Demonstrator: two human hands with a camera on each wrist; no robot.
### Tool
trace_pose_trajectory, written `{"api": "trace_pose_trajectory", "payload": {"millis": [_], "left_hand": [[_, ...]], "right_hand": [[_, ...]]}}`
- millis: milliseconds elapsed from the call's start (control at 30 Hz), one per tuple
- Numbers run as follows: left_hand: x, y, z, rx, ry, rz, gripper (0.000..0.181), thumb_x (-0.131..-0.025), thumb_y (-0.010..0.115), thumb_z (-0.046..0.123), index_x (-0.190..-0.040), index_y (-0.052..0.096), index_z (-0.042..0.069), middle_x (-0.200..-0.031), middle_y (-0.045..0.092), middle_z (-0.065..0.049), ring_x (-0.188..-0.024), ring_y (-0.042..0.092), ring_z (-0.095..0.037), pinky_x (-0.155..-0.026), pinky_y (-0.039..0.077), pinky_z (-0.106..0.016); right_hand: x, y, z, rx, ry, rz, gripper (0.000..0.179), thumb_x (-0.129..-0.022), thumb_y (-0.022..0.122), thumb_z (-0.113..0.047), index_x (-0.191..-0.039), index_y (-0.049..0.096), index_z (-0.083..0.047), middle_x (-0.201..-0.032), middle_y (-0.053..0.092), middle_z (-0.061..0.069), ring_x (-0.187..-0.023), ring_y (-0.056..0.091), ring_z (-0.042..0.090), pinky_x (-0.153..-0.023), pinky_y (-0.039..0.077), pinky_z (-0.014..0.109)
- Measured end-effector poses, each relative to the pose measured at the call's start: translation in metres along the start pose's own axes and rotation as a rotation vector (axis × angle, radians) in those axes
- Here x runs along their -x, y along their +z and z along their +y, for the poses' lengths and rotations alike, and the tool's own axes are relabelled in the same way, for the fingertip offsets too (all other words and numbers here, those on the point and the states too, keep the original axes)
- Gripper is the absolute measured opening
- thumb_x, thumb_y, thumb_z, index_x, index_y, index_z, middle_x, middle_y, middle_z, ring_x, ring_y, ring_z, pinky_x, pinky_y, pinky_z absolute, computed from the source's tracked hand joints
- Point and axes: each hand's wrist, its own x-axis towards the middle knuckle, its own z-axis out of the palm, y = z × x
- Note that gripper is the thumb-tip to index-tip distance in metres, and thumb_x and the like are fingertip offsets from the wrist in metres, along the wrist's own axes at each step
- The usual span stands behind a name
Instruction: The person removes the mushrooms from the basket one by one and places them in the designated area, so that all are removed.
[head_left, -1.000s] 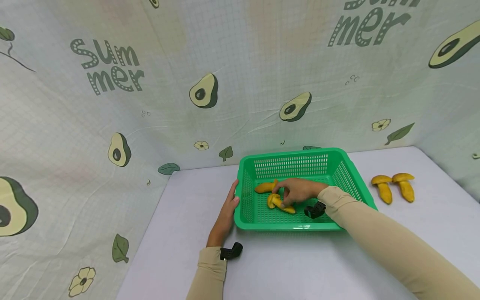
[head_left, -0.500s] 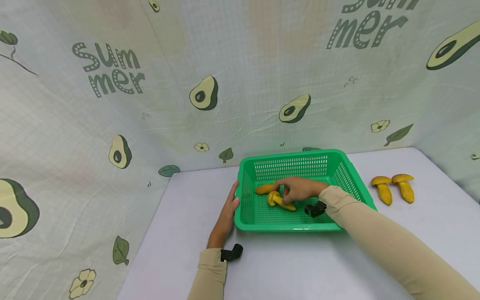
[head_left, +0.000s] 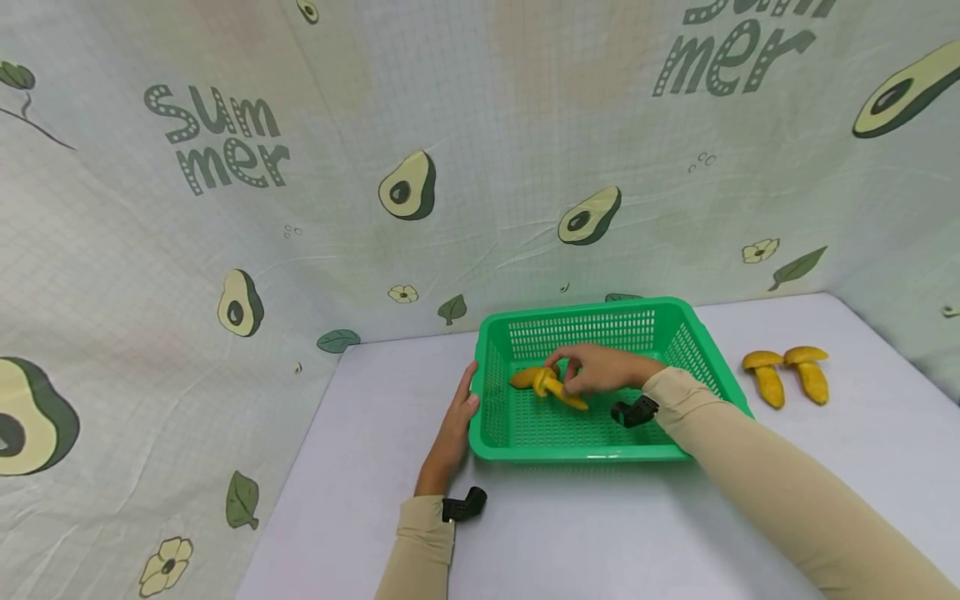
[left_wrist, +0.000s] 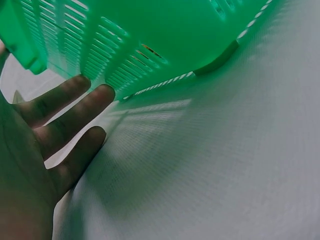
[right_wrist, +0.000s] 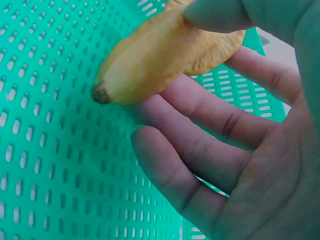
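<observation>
My right hand (head_left: 597,368) reaches into a green plastic basket (head_left: 585,454) and pinches a yellow mushroom (head_left: 561,393) between thumb and fingers. In the right wrist view the stem of this mushroom (right_wrist: 140,60) points left, its brown tip over the perforated basket floor. A second yellow mushroom (head_left: 523,378) lies in the basket just behind, partly covered by the held one. Along the basket's left side rests my left hand (head_left: 454,421), fingers straight. The left wrist view has those fingertips right at the slotted outer wall (left_wrist: 150,55).
Two more yellow mushrooms, one nearer (head_left: 767,379) and one farther right (head_left: 810,375), lie side by side on the white table (head_left: 570,533) right of the basket. Behind the table hangs a cloth (head_left: 487,167) printed with avocados.
My right hand has lifted the pinched mushroom and moved it slightly toward the back of the basket, so it now overlaps the second mushroom. The left hand stays in place.
</observation>
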Motion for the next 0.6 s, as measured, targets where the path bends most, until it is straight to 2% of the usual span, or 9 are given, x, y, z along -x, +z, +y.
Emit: {"api": "trace_pose_trajectory", "payload": {"millis": [233,367,433,600], "left_hand": [[-0.008,0.002,-0.037,0.015,-0.001,0.032,0.056,-0.110,0.028,0.028,-0.163,0.011,0.022,-0.167,0.008,0.000,-0.151,0.006,-0.021,-0.119,0.006,-0.052],[-0.010,0.004,-0.045,0.008,0.027,0.059,0.057,-0.108,0.030,0.033,-0.163,0.015,0.026,-0.166,0.012,0.002,-0.151,0.009,-0.020,-0.119,0.008,-0.054],[-0.009,0.004,-0.045,0.004,0.038,0.069,0.057,-0.108,0.031,0.036,-0.162,0.016,0.029,-0.166,0.014,0.004,-0.151,0.010,-0.018,-0.119,0.009,-0.054],[-0.002,0.001,-0.014,-0.005,0.015,0.014,0.058,-0.109,0.030,0.029,-0.163,0.012,0.018,-0.166,0.011,0.000,-0.151,0.009,-0.018,-0.119,0.010,-0.052]], "right_hand": [[0.006,-0.003,-0.008,-0.034,-0.003,0.037,0.049,-0.094,0.062,-0.010,-0.141,0.052,-0.011,-0.105,0.065,0.011,-0.086,0.066,0.025,-0.076,0.057,0.044],[0.014,-0.007,-0.014,-0.056,-0.030,0.070,0.048,-0.095,0.060,-0.009,-0.142,0.050,-0.008,-0.110,0.065,0.014,-0.089,0.066,0.025,-0.076,0.057,0.041],[0.018,-0.009,-0.017,-0.075,-0.034,0.085,0.048,-0.095,0.060,-0.009,-0.142,0.050,-0.007,-0.112,0.065,0.016,-0.090,0.067,0.025,-0.076,0.057,0.041],[0.028,-0.018,-0.022,-0.137,-0.025,0.124,0.050,-0.095,0.061,-0.007,-0.143,0.048,-0.004,-0.116,0.064,0.020,-0.093,0.067,0.027,-0.077,0.058,0.043]]}}
